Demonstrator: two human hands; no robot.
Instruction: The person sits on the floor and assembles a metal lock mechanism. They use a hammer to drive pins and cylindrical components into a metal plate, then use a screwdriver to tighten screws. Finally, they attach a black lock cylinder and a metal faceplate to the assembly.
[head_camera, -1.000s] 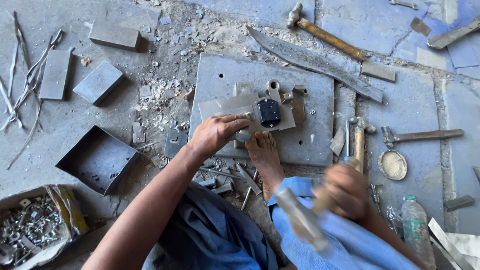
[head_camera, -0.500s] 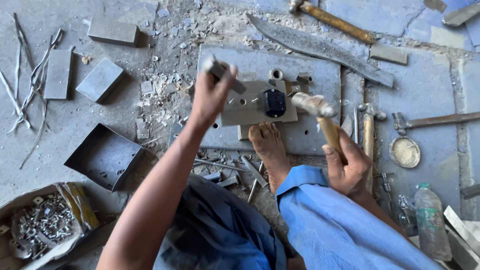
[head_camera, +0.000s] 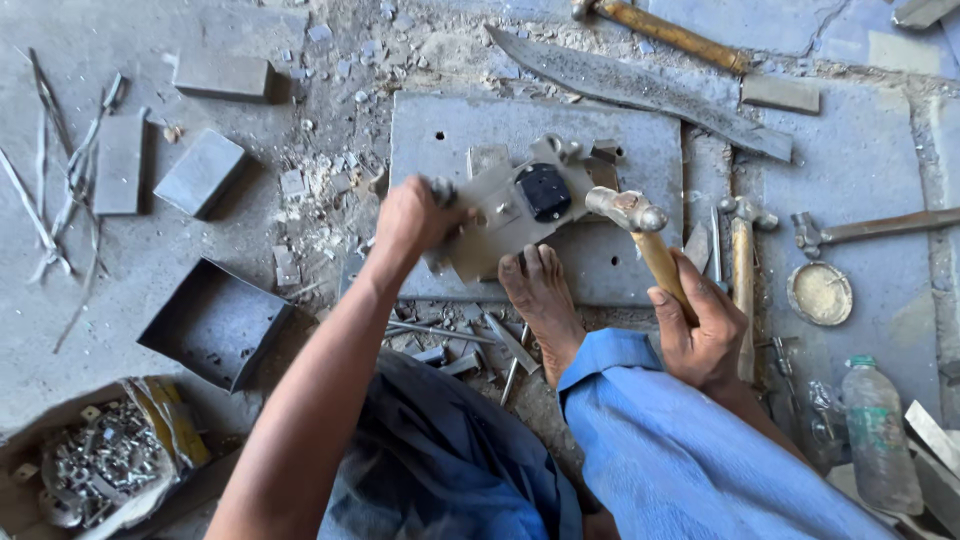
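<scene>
A person sat on a dusty floor. The left hand (head_camera: 412, 220) was clenched on the edge of a tilted metal bracket (head_camera: 520, 205), which rested on a steel plate (head_camera: 640, 140). The right hand (head_camera: 705, 335) gripped a hammer (head_camera: 645, 235) by its wooden handle, head just beside the bracket. The bracket looked stiff, heavy and sharp-edged, best held by its rim. A bare foot (head_camera: 540, 300) pressed near it, crowding the work. An open tray (head_camera: 215, 325), a box of nuts (head_camera: 100, 465) and a bottle (head_camera: 880, 435) lay around.
</scene>
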